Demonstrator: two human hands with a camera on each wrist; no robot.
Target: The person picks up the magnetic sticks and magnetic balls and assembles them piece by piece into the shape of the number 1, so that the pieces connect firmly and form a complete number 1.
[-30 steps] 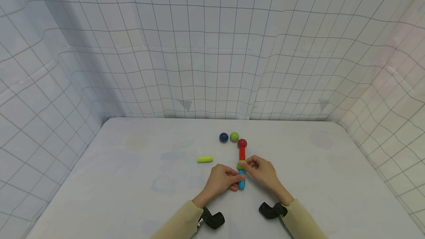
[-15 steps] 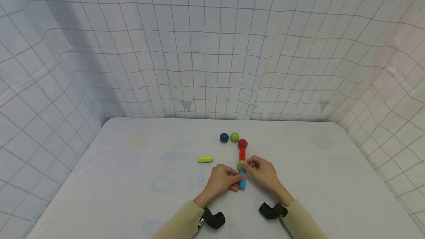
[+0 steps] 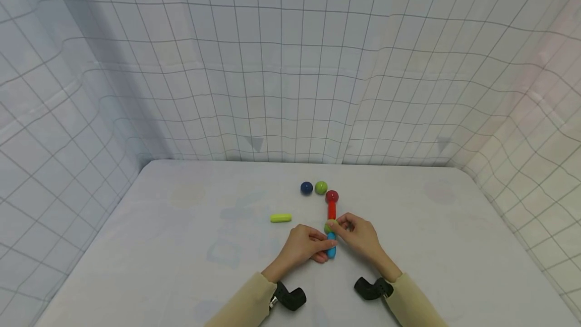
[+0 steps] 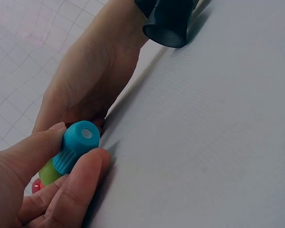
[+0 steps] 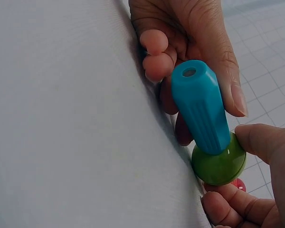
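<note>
My left hand (image 3: 306,245) pinches a blue ridged rod (image 5: 202,109) between thumb and fingers; its free end shows a small metallic disc in both wrist views. At its other end the rod meets a green ball (image 5: 218,164), which my right hand (image 3: 359,235) holds between thumb and fingers. Beyond the green ball, a red rod (image 3: 332,210) runs straight away from me to a red ball (image 3: 332,196). Together they form one line on the white table, mostly hidden behind the hands in the left wrist view.
A dark blue ball (image 3: 306,188) and a second green ball (image 3: 321,187) sit just left of the red ball. A yellow-green rod (image 3: 281,218) lies crosswise farther left. Grid-patterned white curtains (image 3: 290,90) enclose the table (image 3: 181,246) at the back and sides.
Both hands stay nearly still, keeping their hold on the blue rod and green ball. The row of pieces shows only a very slight shift to the right.
</note>
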